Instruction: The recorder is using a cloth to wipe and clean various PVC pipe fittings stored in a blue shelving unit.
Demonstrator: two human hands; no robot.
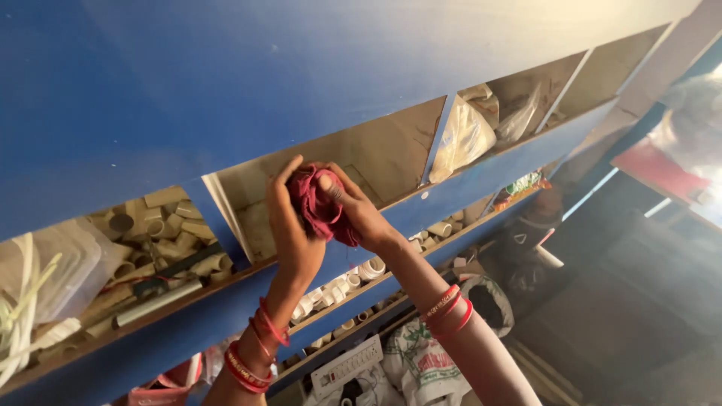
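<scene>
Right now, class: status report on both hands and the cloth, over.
Left hand and right hand both gripping crumpled dark red cloth. Held before empty blue shelf compartment. Nothing in the way.

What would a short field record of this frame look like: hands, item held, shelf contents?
left hand: grips the cloth
right hand: grips the cloth, thumb on top
cloth: dark red, bunched, held before an empty-looking compartment
shelf: blue, slanted bins
left bin: pipe fittings
right bin: plastic bags
lower rows: white fittings
below: sacks

Two hands, one red cloth, four blue shelf compartments.
</scene>
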